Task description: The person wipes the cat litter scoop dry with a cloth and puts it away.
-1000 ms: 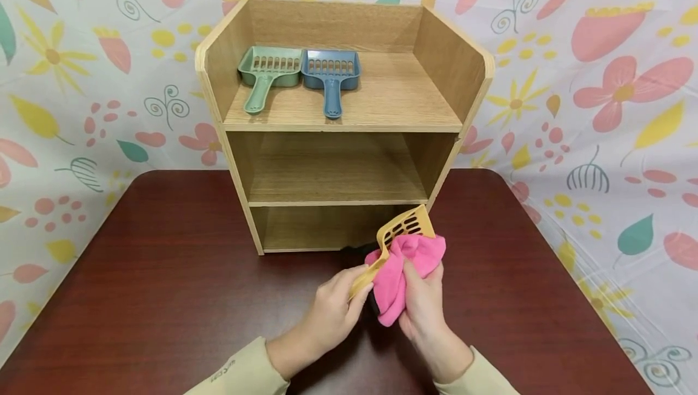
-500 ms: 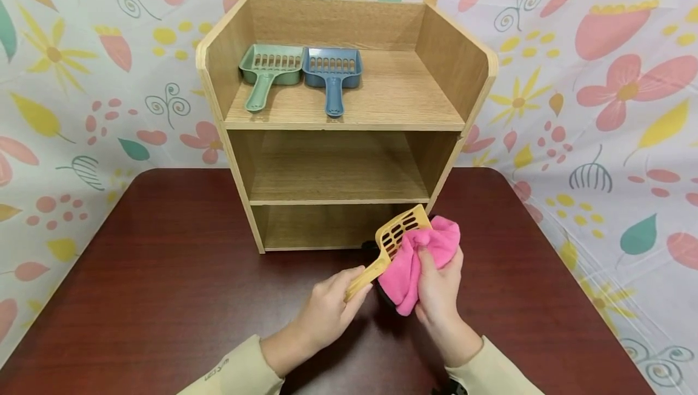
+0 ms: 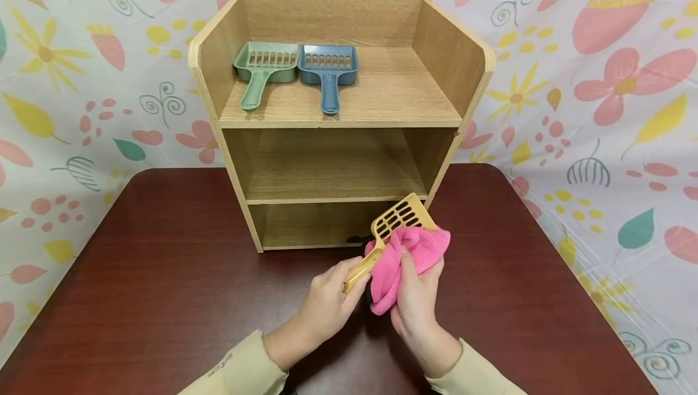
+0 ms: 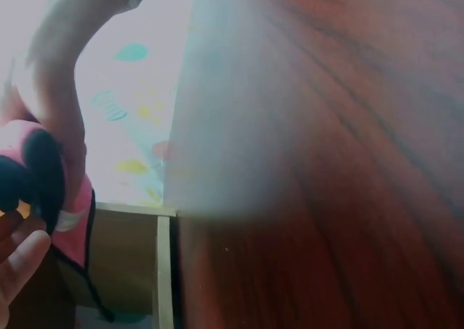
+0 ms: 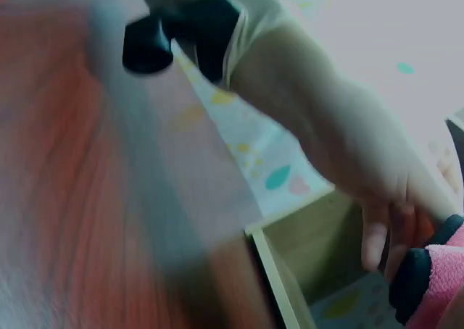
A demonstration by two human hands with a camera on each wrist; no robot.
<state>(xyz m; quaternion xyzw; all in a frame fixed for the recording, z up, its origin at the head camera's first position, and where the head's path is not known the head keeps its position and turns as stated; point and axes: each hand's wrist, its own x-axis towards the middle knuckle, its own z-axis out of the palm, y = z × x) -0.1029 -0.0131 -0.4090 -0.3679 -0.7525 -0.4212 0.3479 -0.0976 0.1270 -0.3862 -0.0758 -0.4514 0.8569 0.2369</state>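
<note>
A yellow litter scoop (image 3: 400, 216) is held by its handle in my left hand (image 3: 327, 298), its slotted head pointing up and right. My right hand (image 3: 420, 298) grips a bunched pink cloth (image 3: 389, 274) with a dark edge. The cloth lies against the scoop's right side and hides part of its head and handle. In the left wrist view, the pink cloth (image 4: 72, 235) and the fingertips (image 4: 25, 260) show at the left edge. The right wrist view has the cloth (image 5: 438, 285) at its lower right corner.
A wooden shelf unit (image 3: 340, 122) stands behind the hands on the dark red table (image 3: 163, 262). On its top shelf, a green litter scoop (image 3: 264, 68) and a blue litter scoop (image 3: 328, 71) sit side by side. A flowered sheet (image 3: 600, 110) hangs behind.
The right hand with the cloth shifted right, then back left and slightly down along the scoop. The yellow scoop's head rose a little. My left hand kept its hold on the handle.
</note>
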